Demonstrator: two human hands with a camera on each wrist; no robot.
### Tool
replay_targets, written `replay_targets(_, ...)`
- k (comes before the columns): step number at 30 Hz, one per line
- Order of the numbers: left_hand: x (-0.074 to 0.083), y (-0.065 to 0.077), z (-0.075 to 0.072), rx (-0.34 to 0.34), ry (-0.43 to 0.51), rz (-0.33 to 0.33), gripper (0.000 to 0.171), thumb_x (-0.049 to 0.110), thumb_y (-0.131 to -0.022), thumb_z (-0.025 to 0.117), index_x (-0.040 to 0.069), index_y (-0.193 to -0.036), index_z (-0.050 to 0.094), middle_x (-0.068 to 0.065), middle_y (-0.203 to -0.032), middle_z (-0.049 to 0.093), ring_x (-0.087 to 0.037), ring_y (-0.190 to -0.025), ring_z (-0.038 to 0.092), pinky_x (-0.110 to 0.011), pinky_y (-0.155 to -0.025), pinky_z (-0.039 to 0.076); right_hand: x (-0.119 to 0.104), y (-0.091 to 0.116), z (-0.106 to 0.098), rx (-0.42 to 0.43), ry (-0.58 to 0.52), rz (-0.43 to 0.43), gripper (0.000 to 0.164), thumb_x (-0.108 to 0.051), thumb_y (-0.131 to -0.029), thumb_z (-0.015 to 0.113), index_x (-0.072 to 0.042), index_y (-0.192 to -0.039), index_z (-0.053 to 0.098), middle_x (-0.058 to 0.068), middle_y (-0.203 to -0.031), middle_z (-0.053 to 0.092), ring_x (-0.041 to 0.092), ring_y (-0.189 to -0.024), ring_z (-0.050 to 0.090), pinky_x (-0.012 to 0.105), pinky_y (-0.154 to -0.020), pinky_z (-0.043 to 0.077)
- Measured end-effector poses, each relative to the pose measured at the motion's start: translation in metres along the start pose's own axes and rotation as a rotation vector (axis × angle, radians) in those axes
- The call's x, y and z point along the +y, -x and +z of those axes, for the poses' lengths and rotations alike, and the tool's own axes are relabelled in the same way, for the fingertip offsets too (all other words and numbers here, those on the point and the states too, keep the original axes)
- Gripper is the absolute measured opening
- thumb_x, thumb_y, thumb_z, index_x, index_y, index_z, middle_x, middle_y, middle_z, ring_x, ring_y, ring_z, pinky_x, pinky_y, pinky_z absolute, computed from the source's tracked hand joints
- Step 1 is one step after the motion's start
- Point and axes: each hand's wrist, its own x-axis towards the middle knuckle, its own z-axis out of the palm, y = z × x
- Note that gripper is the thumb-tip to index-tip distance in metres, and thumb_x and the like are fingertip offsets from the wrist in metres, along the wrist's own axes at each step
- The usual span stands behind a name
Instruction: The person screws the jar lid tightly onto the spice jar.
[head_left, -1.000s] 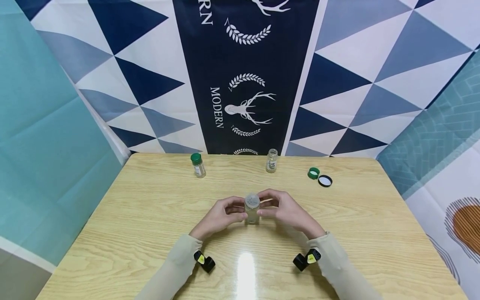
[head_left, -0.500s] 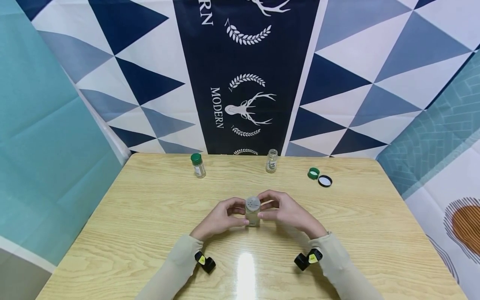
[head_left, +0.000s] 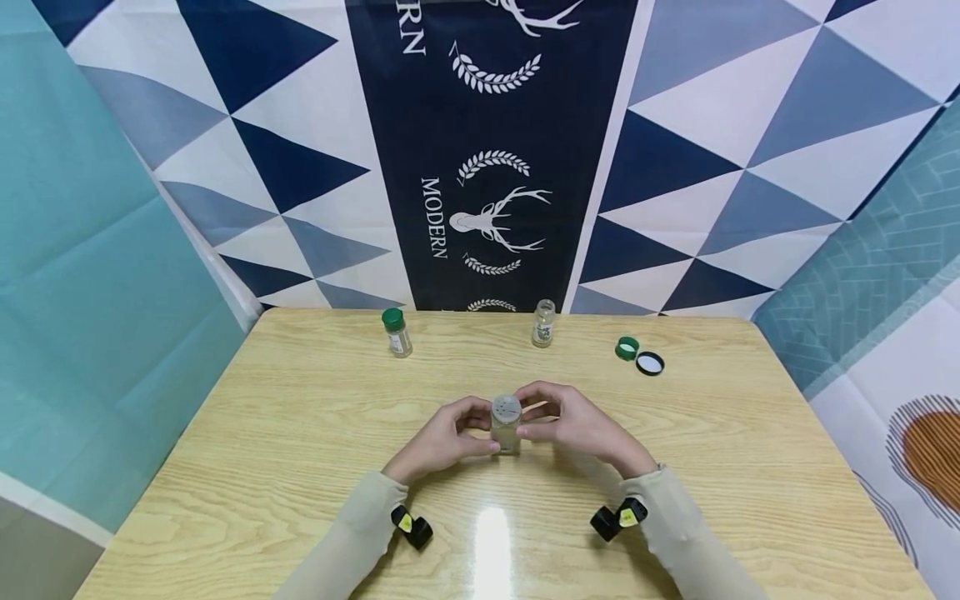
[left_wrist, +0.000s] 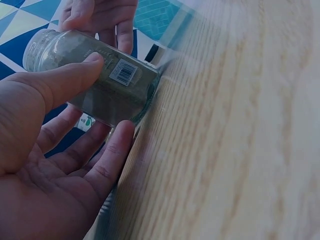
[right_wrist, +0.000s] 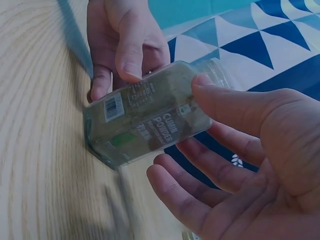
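Note:
A square glass jar of cumin powder (right_wrist: 155,117) is upright mid-table, between both hands. Its clear top (head_left: 506,407) has shaker holes and no coloured cap on it. My left hand (head_left: 441,437) grips one side, its thumb across the face beside a barcode (left_wrist: 123,72) in the left wrist view. On the other side my right hand (head_left: 566,423) holds the jar, with the thumb near its shoulder and several fingers loosely curved behind. Whether the base touches the tabletop, I cannot tell.
A green-capped spice jar (head_left: 397,333) stands at the back left of the wooden table (head_left: 300,425). Farther right is an uncapped glass jar (head_left: 543,323). A green cap (head_left: 627,348) and a black-rimmed lid (head_left: 650,363) lie at the back right. Patterned cloth (head_left: 495,150) hangs behind.
The cumin jar has shifted very slightly right and toward me, with both hands keeping hold of it. The other jars and caps have stayed in place.

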Motion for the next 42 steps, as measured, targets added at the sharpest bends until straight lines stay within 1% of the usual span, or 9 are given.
replay_targets(6,0.0,0.001,0.0,-0.002,0.017,-0.016,0.05,0.013,-0.089,0.081,0.005,-0.135,0.061,-0.012,-0.126,0.065,-0.022,-0.114,0.063,-0.03,-0.099,0.056,0.002,0.002,-0.008,0.038,0.05,-0.015,0.046,-0.022,-0.094,0.078,-0.006,-0.134,0.062,0.016,-0.135,0.064,0.033,-0.118,0.067,0.034,-0.092,0.061)
replay_targets(13,-0.001,0.002,0.0,0.003,0.025,-0.029,0.051,0.013,-0.089,0.082,0.005,-0.134,0.061,-0.012,-0.125,0.065,-0.022,-0.113,0.063,-0.024,-0.094,0.056,0.0,0.007,-0.026,0.152,0.139,-0.024,0.042,-0.028,-0.097,0.073,-0.008,-0.133,0.064,0.019,-0.132,0.066,0.029,-0.117,0.068,0.04,-0.097,0.058)
replay_targets(20,-0.002,0.002,0.0,0.0,0.028,-0.028,0.051,0.013,-0.089,0.082,0.004,-0.135,0.06,-0.012,-0.124,0.065,-0.022,-0.113,0.062,-0.024,-0.094,0.056,0.0,0.012,-0.044,0.269,0.215,-0.033,0.038,-0.031,-0.099,0.071,-0.009,-0.13,0.066,0.015,-0.127,0.07,0.027,-0.117,0.067,0.039,-0.096,0.056)
replay_targets(28,-0.002,0.002,0.0,-0.001,0.034,-0.018,0.051,0.012,-0.089,0.081,0.004,-0.135,0.06,-0.012,-0.126,0.064,-0.022,-0.114,0.062,-0.023,-0.094,0.056,0.006,0.019,-0.067,0.38,0.285,-0.02,0.046,-0.036,-0.103,0.065,-0.006,-0.138,0.06,0.017,-0.13,0.067,0.037,-0.124,0.063,0.055,-0.101,0.055)
replay_targets(30,-0.002,0.002,0.0,0.0,0.031,-0.017,0.051,0.012,-0.089,0.081,0.004,-0.135,0.06,-0.012,-0.126,0.064,-0.022,-0.114,0.061,-0.023,-0.094,0.056,0.009,0.021,-0.073,0.416,0.303,-0.008,0.049,-0.039,-0.103,0.063,-0.006,-0.139,0.059,0.017,-0.131,0.067,0.038,-0.124,0.063,0.055,-0.101,0.054)
replay_targets(32,-0.002,0.001,0.0,0.001,0.026,-0.018,0.051,0.012,-0.089,0.081,0.004,-0.135,0.06,-0.012,-0.126,0.064,-0.022,-0.114,0.061,-0.023,-0.094,0.056,0.012,0.023,-0.08,0.455,0.319,0.01,0.051,-0.042,-0.103,0.062,-0.008,-0.14,0.059,0.016,-0.131,0.067,0.036,-0.124,0.063,0.052,-0.101,0.054)
replay_targets(34,-0.002,0.002,0.0,0.003,0.022,-0.02,0.051,0.013,-0.089,0.081,0.005,-0.135,0.06,-0.012,-0.126,0.064,-0.021,-0.114,0.062,-0.023,-0.094,0.056,0.014,0.027,-0.087,0.494,0.314,0.031,0.052,-0.046,-0.103,0.061,-0.01,-0.141,0.058,0.015,-0.132,0.067,0.031,-0.124,0.062,0.044,-0.1,0.053)
replay_targets(39,-0.003,0.001,0.0,0.002,-0.004,-0.01,0.051,0.014,-0.09,0.081,0.005,-0.136,0.06,-0.011,-0.126,0.065,-0.021,-0.114,0.062,-0.029,-0.099,0.055,0.017,0.039,-0.103,0.587,0.246,0.07,0.055,-0.051,-0.103,0.058,-0.014,-0.144,0.057,0.006,-0.132,0.065,0.006,-0.117,0.057,0.018,-0.092,0.047)
replay_targets(42,-0.003,0.001,0.0,0.003,-0.017,-0.002,0.051,0.014,-0.09,0.081,0.006,-0.135,0.06,-0.01,-0.126,0.065,-0.02,-0.114,0.062,-0.033,-0.103,0.053,0.022,0.044,-0.114,0.644,0.205,0.072,0.057,-0.049,-0.102,0.059,-0.014,-0.147,0.055,-0.004,-0.129,0.063,-0.005,-0.11,0.056,0.009,-0.088,0.046)
